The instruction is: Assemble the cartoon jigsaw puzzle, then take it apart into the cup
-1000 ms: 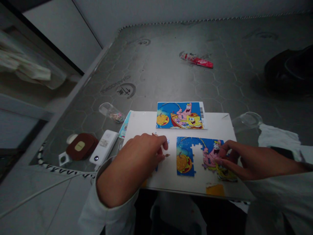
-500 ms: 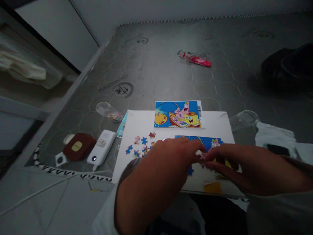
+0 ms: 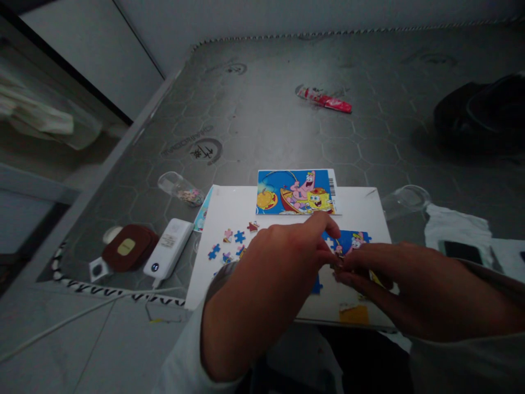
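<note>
My right hand (image 3: 394, 279) pinches a small puzzle piece (image 3: 338, 259) over the partly joined jigsaw puzzle (image 3: 348, 238). My left hand (image 3: 283, 260) reaches in from the left. Its index finger is lifted away from the thumb, and the lower fingertips are close to the piece; whether they touch it is hard to make out. Both hands cover much of the joined puzzle. Behind them lies a picture card (image 3: 295, 191) with a pink starfish and a yellow sponge character in a boat. Loose puzzle pieces (image 3: 239, 236) are scattered to the left, some hidden by my left hand.
A white board (image 3: 356, 202) bears the puzzle. On its left are a clear cup with pieces (image 3: 180, 189), a white power bank (image 3: 170, 249) with a cable, and a brown case (image 3: 129, 247). Rightward lie another clear cup (image 3: 406, 201), tissue (image 3: 455, 224) and a phone (image 3: 461, 251).
My left index finger has lifted and separated from the thumb, uncovering more of the joined puzzle. My right hand has shifted slightly left and still pinches. The view has moved slightly.
</note>
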Demonstrator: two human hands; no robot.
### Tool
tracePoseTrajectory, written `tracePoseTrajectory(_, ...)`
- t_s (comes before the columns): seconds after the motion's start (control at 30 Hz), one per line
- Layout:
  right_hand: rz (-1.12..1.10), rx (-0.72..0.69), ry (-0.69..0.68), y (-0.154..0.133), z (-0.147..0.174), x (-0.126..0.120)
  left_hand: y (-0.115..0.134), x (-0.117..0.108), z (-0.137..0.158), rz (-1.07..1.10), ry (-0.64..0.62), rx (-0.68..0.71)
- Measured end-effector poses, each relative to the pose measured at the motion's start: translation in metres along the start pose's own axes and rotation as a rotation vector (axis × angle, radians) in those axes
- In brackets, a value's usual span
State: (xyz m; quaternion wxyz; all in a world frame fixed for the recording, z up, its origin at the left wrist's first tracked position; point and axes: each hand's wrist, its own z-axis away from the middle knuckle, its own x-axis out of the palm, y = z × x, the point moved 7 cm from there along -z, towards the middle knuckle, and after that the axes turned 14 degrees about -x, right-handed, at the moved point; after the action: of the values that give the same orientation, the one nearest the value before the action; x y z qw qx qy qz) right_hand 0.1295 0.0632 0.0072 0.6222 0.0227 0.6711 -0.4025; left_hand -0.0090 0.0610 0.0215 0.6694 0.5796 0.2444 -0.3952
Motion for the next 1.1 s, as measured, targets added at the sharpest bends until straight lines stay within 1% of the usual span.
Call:
tracePoseTrajectory(0.1,0.004,-0.003,0.017,-0.001,-0.001,-0.002,0.001,0.002,0.0,-0.028,-0.026,0.006)
tracePoseTrajectory(0.2,-0.014,-0.001,0.017,0.001,-0.002,-0.004,0.0,0.002,0.001,-0.057,-0.013,0.013)
tracePoseTrajectory(0.3,-0.015,-0.012,0.002,0.003,-0.001,-0.003,-0.002,0.002,0.002,-0.03,-0.005,0.023)
tracePoseTrajectory(0.43,0.013,-0.011,-0.004,0.007,0.001,-0.003,0.002,0.002,0.006,-0.001,-0.009,0.079)
tracePoseTrajectory(0.53,0.034,-0.009,0.012,0.005,0.0,-0.003,0.008,0.006,0.008,-0.048,-0.038,0.107)
tracePoseTrajectory(0.67,0.032,0.039,-0.015,0.0,-0.005,-0.001,0.013,0.012,0.009,-0.145,-0.082,0.087)
tracePoseTrajectory(0.8,0.053,0.149,-0.059,0.008,0.0,0.002,0.011,0.016,0.006,-0.219,-0.079,0.054)
tracePoseTrajectory(0.9,0.059,0.244,-0.148,0.024,0.008,0.009,0.007,0.022,0.004,-0.297,-0.101,0.022)
tracePoseTrajectory(1.03,0.173,0.481,-0.238,0.048,0.022,0.011,0.006,0.036,0.005,-0.365,-0.171,0.032)
tracePoseTrajectory(1.1,0.171,0.568,-0.264,0.055,0.026,0.012,0.009,0.042,0.008,-0.368,-0.192,0.049)
